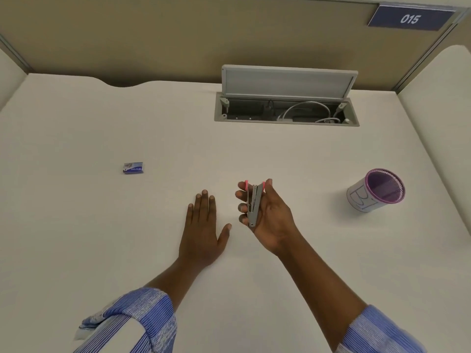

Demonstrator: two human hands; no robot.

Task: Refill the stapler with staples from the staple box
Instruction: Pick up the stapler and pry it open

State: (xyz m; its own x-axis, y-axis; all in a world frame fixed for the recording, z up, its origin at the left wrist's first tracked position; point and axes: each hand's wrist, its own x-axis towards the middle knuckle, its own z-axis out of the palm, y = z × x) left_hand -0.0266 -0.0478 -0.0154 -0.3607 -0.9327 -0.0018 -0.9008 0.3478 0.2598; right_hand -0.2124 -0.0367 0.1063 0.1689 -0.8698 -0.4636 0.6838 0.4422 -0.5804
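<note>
Nearest me, two striped sleeves (132, 317) are pushed back from the forearms, which keeps cloth off the work. The left hand (202, 230) lies flat on the desk (76, 238), palm down, fingers straight and close together, thumb out to the side. It holds nothing, and looks to be resting there as a brace, free to reach.

Just beside it, the right hand (267, 215) is lifted off the desk and curled round the stapler (254, 203), fingers wrapped on one side and thumb on the other. The stapler stands nearly on end, metal side toward the person, pink tip away. I'd say it is turned that way so the staple channel can be checked or opened. Whether it is already open I cannot tell.

Farther off to the left, the box (133, 168) sits alone, shut as far as I can see, well apart from both hands. The stretch between is bare, so the left hand has an easy path.

To the right stands a purple cup (376, 191), clear of the working area. At the back, a cable hatch (286, 109) gapes open with its lid up, near the partition; small staples should stay away from it.
</note>
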